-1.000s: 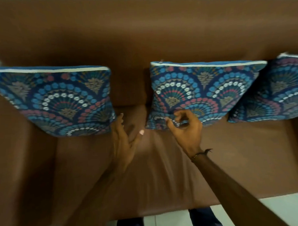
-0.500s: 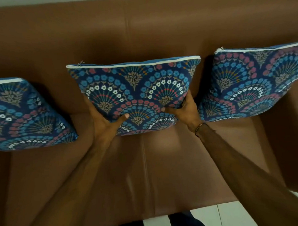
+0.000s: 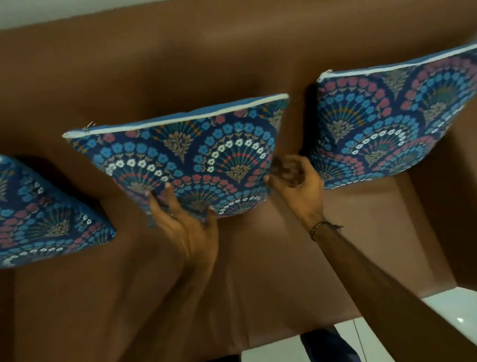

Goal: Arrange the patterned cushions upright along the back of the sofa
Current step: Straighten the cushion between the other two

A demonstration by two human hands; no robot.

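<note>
A brown leather-look sofa fills the view, and three square fabric cushions printed with blue, pink and white floral fans stand upright against its backrest. The middle patterned cushion leans on the backrest with its white-piped zip edge uppermost and its lower edge at the back of the seat. The left hand reaches up to that cushion's bottom edge, fingers spread and laid on the printed face, the thumb near the lower hem; its grip is loose and open-handed rather than pinching. The right hand, with a thin dark bracelet at the wrist, is just beside the middle cushion's lower right corner, in the gap between it and the right patterned cushion; it is motion-blurred, fingers curled, and whether its grip touches the fabric cannot be told. The right cushion stands apart from the middle one, by the sofa's arm. The left patterned cushion, partly cut off by the frame, sits well to the other side of the middle cushion. White floor tiles show below the seat front.
</note>
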